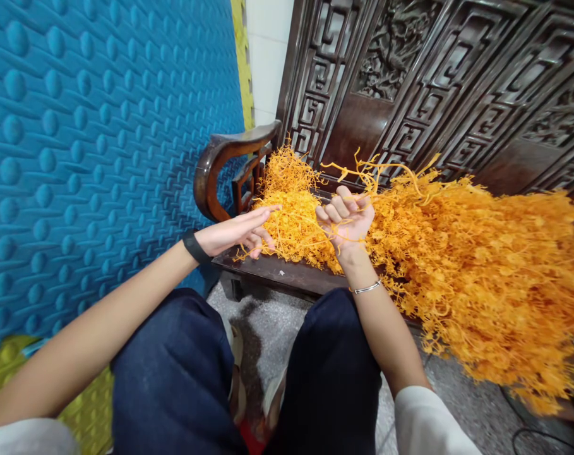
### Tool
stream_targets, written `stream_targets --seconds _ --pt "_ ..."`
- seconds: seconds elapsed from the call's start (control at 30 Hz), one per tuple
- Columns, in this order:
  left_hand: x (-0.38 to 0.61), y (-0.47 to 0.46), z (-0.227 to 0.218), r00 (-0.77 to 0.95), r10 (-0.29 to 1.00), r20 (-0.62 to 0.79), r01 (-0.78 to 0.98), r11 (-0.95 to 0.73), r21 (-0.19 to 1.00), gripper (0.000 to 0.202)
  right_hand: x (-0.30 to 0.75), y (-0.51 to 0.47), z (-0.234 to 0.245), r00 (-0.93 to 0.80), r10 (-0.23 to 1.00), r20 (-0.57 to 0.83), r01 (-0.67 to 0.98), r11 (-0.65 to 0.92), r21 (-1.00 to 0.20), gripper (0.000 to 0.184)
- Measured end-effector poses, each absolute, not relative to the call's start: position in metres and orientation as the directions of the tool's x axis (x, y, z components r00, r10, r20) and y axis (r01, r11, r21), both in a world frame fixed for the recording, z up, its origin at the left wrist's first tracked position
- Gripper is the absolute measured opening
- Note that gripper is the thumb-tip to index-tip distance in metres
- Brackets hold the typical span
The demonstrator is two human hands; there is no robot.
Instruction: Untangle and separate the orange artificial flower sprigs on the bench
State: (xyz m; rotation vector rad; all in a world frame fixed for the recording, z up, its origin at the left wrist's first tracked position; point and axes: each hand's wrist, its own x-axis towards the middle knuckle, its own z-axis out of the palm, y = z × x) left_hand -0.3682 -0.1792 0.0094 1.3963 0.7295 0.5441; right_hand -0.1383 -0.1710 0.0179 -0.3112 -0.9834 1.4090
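A big heap of orange stringy strands (pixel 480 272) covers the seat of a dark carved wooden bench (pixel 277 273). My right hand (pixel 347 218), palm up with a silver bracelet on the wrist, has its fingers curled round a few long orange strands that rise from the heap. My left hand (pixel 242 230), a black band on its wrist, reaches in from the left. Its fingers are stretched out and touch the left edge of a smaller clump (pixel 291 215) near the bench's armrest (pixel 220 158).
A blue padded wall (pixel 101 126) with raised dots stands close on the left. The bench's carved backrest (pixel 410 76) rises behind the heap. My knees in dark trousers (pixel 182 373) are in front, above a speckled grey floor (pixel 272 322). A yellow-green mat (pixel 85 414) lies at lower left.
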Motion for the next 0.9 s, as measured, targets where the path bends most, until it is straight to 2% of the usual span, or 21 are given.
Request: stream_targets --seconds 0.33,0.43,0.57,0.73,0.9 --pt "-0.369 -0.178 0.011 0.649 0.747 -0.143 0.076 0.123 0.989 0.058 -0.142 -0.175 0.023 -0.095 0.913 0.398 -0.727 0.209 -0.653 0.037" --pt "-0.37 -0.177 0.009 0.636 0.758 -0.143 0.094 0.108 0.99 0.055 -0.143 -0.173 0.024 -0.034 0.928 0.371 -0.677 0.252 -0.691 0.03" --pt "-0.371 -0.178 0.012 0.623 0.778 -0.082 0.113 0.014 0.994 0.039 -0.144 -0.171 0.029 0.065 0.937 0.343 -0.585 0.314 -0.747 0.018" --pt "-0.367 -0.181 0.017 0.498 0.867 0.008 0.119 -0.078 0.99 0.03 -0.135 -0.167 0.039 0.203 0.897 0.392 -0.543 0.436 -0.717 0.014" --pt "-0.353 -0.176 0.014 0.44 0.898 -0.019 0.01 0.017 1.0 0.029 -0.127 -0.157 0.051 0.262 0.897 0.356 -0.587 0.441 -0.68 0.013"
